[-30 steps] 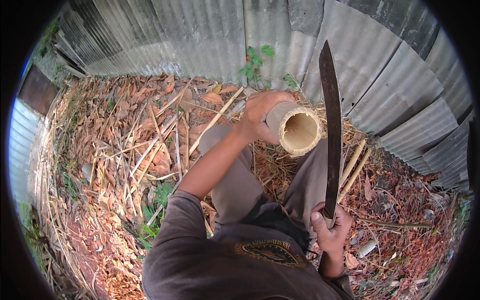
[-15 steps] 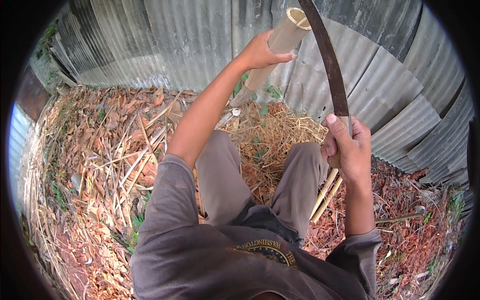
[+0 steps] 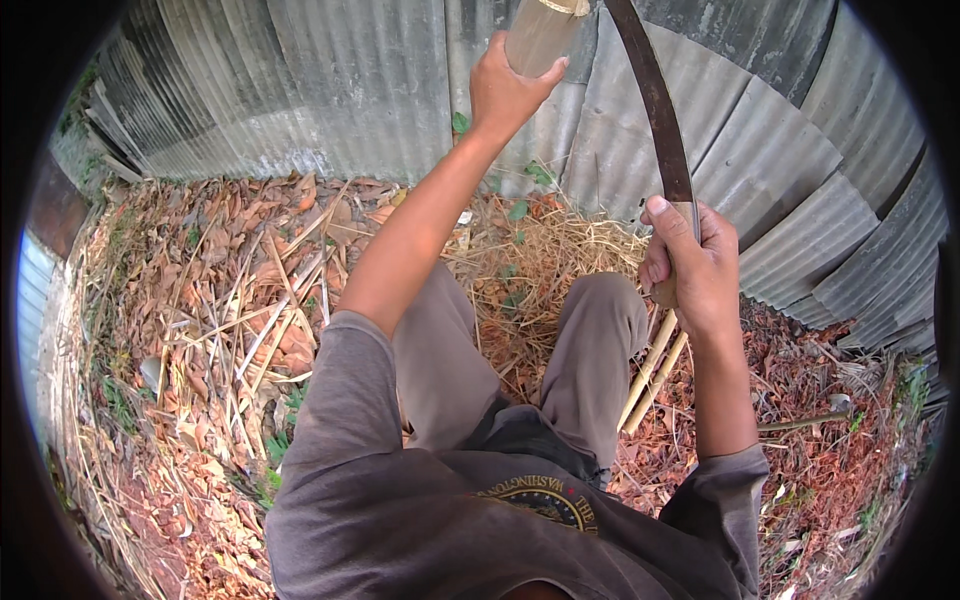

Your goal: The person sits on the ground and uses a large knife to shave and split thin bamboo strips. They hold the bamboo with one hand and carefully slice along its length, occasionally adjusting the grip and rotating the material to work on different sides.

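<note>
A thick, pale bamboo tube (image 3: pixel 540 38) is gripped by my left hand (image 3: pixel 505 95) at the far top of the view, with fingers wrapped round it and the thumb on its right side. Its cut rim touches the top edge of the picture, and its lower part is hidden behind my hand and forearm. My right hand (image 3: pixel 703 262) is closed round the wooden handle of a machete, thumb along the top. The long, dark, slightly curved machete blade (image 3: pixel 655 105) points up and away, leaning left. Its tip runs out of view, to the right of the bamboo.
A corrugated metal fence (image 3: pixel 380 90) stands close in front and curves round to the right. Dry leaves (image 3: pixel 220 270) and split strips cover the ground at left. Straw (image 3: pixel 530 245) lies between my knees. Two thin poles (image 3: pixel 655 370) rest beside my right leg.
My left hand has moved farther up and slightly left with the bamboo tube, so less of the tube shows. My right hand and the machete have barely shifted.
</note>
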Demonstrator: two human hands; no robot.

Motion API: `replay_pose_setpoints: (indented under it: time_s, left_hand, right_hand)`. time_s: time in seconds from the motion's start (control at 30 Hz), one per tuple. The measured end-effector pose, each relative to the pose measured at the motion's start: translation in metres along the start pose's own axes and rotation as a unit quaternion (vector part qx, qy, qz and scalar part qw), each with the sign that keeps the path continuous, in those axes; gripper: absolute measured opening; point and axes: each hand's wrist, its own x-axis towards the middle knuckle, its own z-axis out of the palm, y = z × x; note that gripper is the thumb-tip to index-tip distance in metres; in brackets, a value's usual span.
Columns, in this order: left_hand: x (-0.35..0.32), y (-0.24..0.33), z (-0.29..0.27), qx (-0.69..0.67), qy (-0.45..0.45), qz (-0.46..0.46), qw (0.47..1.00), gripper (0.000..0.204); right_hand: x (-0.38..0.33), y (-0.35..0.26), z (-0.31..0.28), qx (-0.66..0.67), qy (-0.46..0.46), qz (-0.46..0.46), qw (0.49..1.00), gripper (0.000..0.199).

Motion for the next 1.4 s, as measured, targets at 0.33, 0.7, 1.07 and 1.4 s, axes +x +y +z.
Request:
replay_pose_setpoints:
  time_s: [0.33, 0.7, 1.07, 1.4]
  left_hand:
    - [0.009, 0.006, -0.012, 0.033, 0.062, -0.039, 0.997, 0.058]
    - [0.008, 0.007, -0.017, 0.020, 0.085, -0.055, 0.995, 0.057]
    - [0.003, -0.001, -0.015, 0.005, 0.069, -0.063, 0.996, 0.066]
    - [0.001, -0.001, -0.014, 0.024, 0.072, -0.064, 0.995, 0.056]
  right_hand:
    - [0.007, 0.002, 0.021, -0.024, 0.018, -0.081, 0.996, 0.029]
    - [0.004, -0.020, 0.031, -0.010, -0.027, -0.046, 0.999, 0.029]
    - [0.019, -0.015, 0.048, -0.093, -0.042, -0.099, 0.990, 0.025]
    - [0.020, -0.046, 0.034, 0.318, -0.233, 0.120, 0.911, 0.026]
